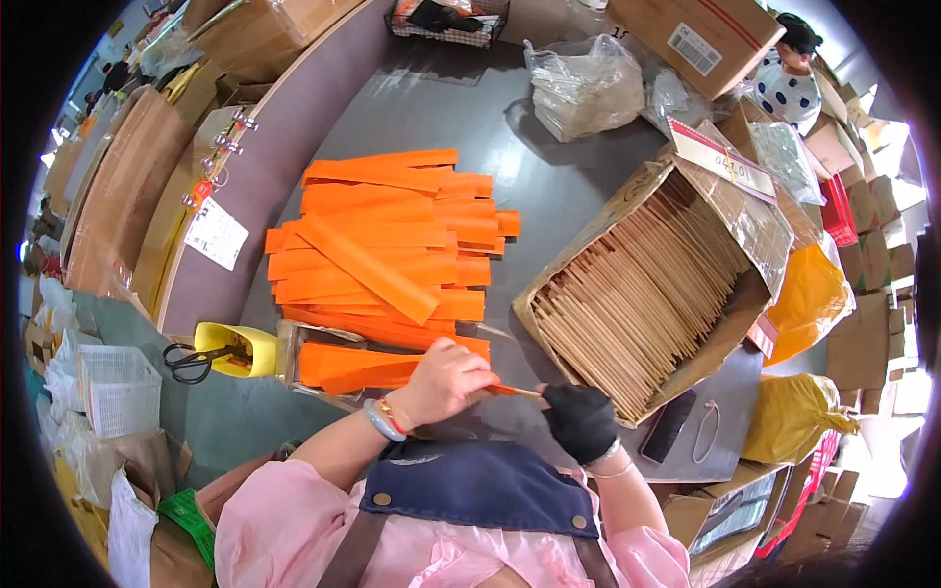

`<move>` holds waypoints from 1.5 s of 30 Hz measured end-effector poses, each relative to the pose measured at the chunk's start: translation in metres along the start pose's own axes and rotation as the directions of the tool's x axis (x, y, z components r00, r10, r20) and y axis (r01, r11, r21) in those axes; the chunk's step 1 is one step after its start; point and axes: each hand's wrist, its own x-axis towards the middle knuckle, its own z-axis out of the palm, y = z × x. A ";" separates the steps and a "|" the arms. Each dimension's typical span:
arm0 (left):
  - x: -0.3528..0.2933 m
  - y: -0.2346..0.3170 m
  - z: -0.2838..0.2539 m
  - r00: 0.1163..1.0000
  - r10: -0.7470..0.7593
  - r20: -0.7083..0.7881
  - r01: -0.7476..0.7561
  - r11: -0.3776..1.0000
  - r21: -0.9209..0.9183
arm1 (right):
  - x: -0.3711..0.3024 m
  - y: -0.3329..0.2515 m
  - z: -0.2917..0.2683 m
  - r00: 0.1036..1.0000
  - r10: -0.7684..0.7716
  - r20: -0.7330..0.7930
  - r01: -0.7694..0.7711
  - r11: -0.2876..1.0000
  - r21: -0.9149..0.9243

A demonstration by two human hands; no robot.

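A thin wooden stick (526, 393), orange along its left part, spans the gap between my two hands near the table's front edge. The fingers of my left hand (446, 380) are pinched round its orange end. My right hand (580, 421), in a black glove, grips the bare wood end. Just beyond my left hand lies a loose pile of flat orange strips (368, 250), with more orange strips (353, 367) in a low holder beside it. On the right a tilted cardboard box (549, 338) holds many thin wooden sticks (642, 304).
Black-handled scissors (188, 364) rest in a yellow holder (253, 345) at the table's left edge. A dark phone (668, 426) and a white cable (705, 431) lie right of my glove. Plastic bags (586, 88) stand at the back. Another person (787, 83) is far right.
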 end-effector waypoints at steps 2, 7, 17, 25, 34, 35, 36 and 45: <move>0.009 0.006 -0.003 0.997 0.078 0.014 -0.079 0.994 0.077 | 0.011 -0.003 -0.009 0.997 -0.011 0.078 0.007 0.999 0.048; 0.015 0.009 -0.020 0.999 0.032 -0.008 -0.028 0.964 0.265 | 0.020 -0.015 -0.006 0.958 0.174 -0.230 0.000 0.797 0.605; -0.006 -0.011 -0.023 0.970 -0.245 0.010 0.237 0.948 0.211 | 0.007 0.084 0.012 0.850 0.210 -0.484 -0.278 0.958 -0.071; -0.027 -0.030 0.009 0.956 -0.187 -0.228 0.206 0.976 0.064 | 0.011 0.092 0.015 0.896 0.253 -0.365 -0.349 0.909 -0.227; -0.026 -0.026 -0.004 0.958 -0.284 -0.038 0.281 0.957 -0.070 | -0.007 0.050 -0.020 0.958 0.151 -0.242 -0.173 0.982 -0.071; -0.027 -0.027 -0.004 0.957 -0.289 -0.040 0.286 0.956 -0.067 | -0.008 0.040 -0.024 0.984 0.114 -0.140 -0.123 0.990 -0.062; -0.029 -0.031 -0.002 0.965 -0.256 -0.048 0.251 0.964 -0.088 | -0.009 0.032 -0.024 0.981 0.101 -0.165 -0.105 0.994 -0.017; -0.031 -0.036 0.001 0.979 -0.182 -0.092 0.168 0.976 -0.141 | -0.017 0.018 -0.032 0.996 0.065 -0.069 -0.064 0.998 0.013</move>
